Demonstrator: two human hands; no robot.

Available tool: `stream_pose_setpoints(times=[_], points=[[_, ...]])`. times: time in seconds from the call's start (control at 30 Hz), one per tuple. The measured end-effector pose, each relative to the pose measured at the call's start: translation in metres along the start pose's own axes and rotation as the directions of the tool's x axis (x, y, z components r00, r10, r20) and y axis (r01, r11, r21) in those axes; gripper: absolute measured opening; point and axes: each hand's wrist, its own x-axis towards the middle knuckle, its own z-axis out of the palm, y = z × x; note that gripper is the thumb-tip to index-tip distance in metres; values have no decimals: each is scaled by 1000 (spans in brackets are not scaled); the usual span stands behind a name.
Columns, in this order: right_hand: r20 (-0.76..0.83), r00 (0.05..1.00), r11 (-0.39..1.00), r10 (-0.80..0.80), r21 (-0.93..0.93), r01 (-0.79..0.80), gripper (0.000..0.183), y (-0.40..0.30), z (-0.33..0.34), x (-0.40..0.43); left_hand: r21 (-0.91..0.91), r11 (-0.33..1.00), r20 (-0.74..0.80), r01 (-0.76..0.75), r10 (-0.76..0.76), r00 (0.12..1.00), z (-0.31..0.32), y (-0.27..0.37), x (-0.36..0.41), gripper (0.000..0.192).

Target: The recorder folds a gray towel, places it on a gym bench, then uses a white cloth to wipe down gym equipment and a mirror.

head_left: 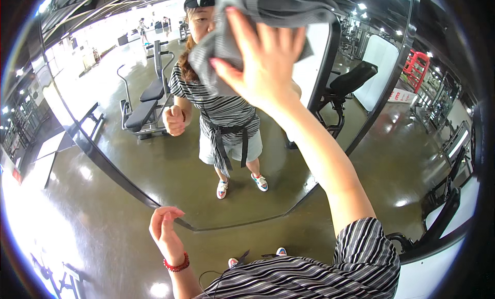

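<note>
A large black-framed mirror [181,206] stands before me and reflects my striped top, shorts and sneakers. My right hand [263,63] is raised at the upper middle, its fingers spread over a grey cloth [220,47] pressed flat towards the glass. The cloth is blurred, bunched above the fingers, and covers part of the reflection. My left hand [166,229], with a red bead bracelet [177,262] on the wrist, hangs low near the mirror's bottom edge. Its fingers are loosely curled and nothing shows in them.
A padded exercise bench [145,109] and a black seat machine [348,82] appear in the mirror. Black gym equipment [444,210] with a white panel stands close at my right. A red rack [417,68] is farther off. The glossy floor [108,237] reflects lights.
</note>
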Motion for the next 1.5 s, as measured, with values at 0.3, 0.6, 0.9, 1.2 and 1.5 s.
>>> stream_pose_setpoints(times=[0.3, 0.6, 0.9, 1.2, 1.5], points=[[91, 885, 858, -456, 310, 410, 38, -86, 40, -31, -56, 996, 88, 70, -64, 994, -7, -17, 11, 18], [-15, 993, 988, -117, -105, 114, 49, 65, -10, 49, -67, 992, 100, 108, -102, 990, -18, -32, 12, 18], [-413, 904, 982, 109, -99, -164, 38, 241, -56, 15, -139, 985, 28, 102, -99, 995, -26, -39, 7, 17], [-122, 989, 996, -84, -47, 78, 48, 114, -30, 26, -186, 976, 12, 109, -108, 994, -10, -36, 6, 16], [73, 978, 981, -194, 12, 194, 53, 136, -56, 38, -137, 978, 151, 158, -137, 979, -3, -32, 1, 18]])
